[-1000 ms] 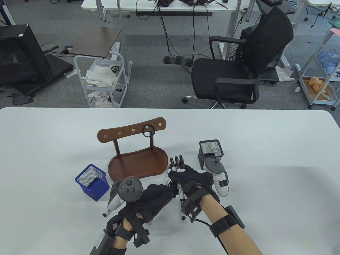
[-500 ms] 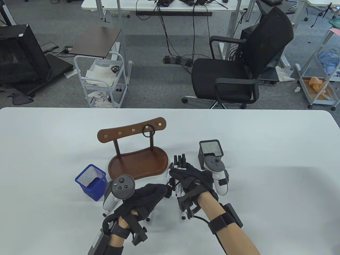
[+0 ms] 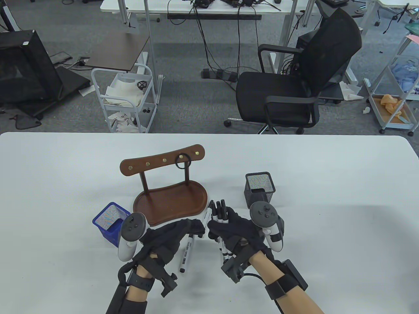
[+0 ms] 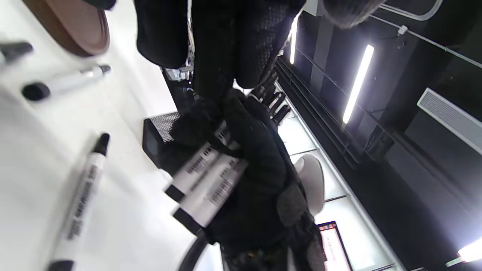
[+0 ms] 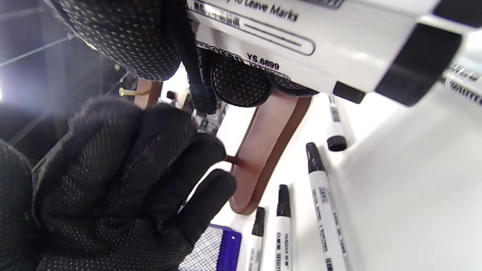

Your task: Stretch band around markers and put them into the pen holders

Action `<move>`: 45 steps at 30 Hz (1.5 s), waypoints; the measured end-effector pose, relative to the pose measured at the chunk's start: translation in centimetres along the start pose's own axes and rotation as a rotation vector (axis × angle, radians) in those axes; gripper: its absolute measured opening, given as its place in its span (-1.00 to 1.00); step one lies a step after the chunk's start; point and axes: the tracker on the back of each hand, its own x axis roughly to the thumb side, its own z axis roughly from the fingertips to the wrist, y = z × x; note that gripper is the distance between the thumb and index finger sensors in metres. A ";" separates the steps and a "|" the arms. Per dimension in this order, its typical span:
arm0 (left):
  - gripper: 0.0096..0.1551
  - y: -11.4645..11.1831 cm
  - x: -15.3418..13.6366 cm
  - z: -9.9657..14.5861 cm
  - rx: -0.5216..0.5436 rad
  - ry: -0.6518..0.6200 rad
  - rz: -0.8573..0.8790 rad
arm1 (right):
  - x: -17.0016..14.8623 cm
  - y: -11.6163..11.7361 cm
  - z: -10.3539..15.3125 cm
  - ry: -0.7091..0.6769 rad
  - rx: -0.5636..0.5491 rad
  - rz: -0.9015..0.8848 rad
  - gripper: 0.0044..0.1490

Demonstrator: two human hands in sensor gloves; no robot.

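Observation:
My right hand [image 3: 218, 229] grips a bundle of white markers [image 3: 220, 214] with black caps, held just above the table between the two holders. In the right wrist view a black band [image 5: 192, 81] runs across the bundle [image 5: 301, 34] beside my right fingers [image 5: 124, 37]. My left hand [image 3: 195, 229] hovers close to the left of the bundle, fingers loosely bent and holding nothing. The blue mesh holder [image 3: 109, 223] stands at the left, the black mesh holder [image 3: 260, 186] at the right.
A brown wooden hook stand with a tray [image 3: 170, 201] sits behind the hands; a spare black band [image 3: 181, 162] hangs on one hook. A loose marker [image 3: 186, 252] lies under my left hand, and others [image 5: 324, 199] lie near the tray. Beyond the table stands an office chair [image 3: 294, 81].
My left hand has let go of the bundle and turned leftward, uncovering a loose marker on the table. My right hand drew the bundle slightly nearer to me.

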 end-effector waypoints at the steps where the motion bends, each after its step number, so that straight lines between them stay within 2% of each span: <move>1: -0.24 0.1 0.0 0.2 0.013 0.010 -0.008 | -0.1 -0.3 0.1 0.000 -0.015 -0.007 -0.44; 3: -0.21 0.1 0.0 0.2 0.024 0.018 -0.026 | -0.3 -0.9 0.1 0.001 -0.029 -0.004 -0.44; 7: -0.15 0.3 0.5 0.5 0.064 0.071 -0.227 | -0.3 -2.4 0.5 0.001 -0.073 0.004 -0.44; 13: -0.10 0.3 0.7 0.8 0.088 0.107 -0.329 | 0.0 -4.8 0.9 -0.002 -0.120 0.023 -0.45; 23: -0.10 -0.2 1.0 0.8 0.066 0.116 -0.355 | 2.0 -9.4 0.4 -0.008 -0.220 0.035 -0.46; 31: -0.09 -0.2 1.1 0.9 0.074 0.120 -0.366 | 3.1 -12.6 -1.6 0.000 -0.289 -0.001 -0.47; 37: -0.08 -0.3 1.1 0.9 0.057 0.119 -0.374 | 3.4 -13.9 -3.3 0.016 -0.312 0.009 -0.47; 45: -0.07 -0.2 1.1 0.9 0.061 0.123 -0.369 | 3.4 -14.2 -5.7 0.026 -0.305 0.005 -0.48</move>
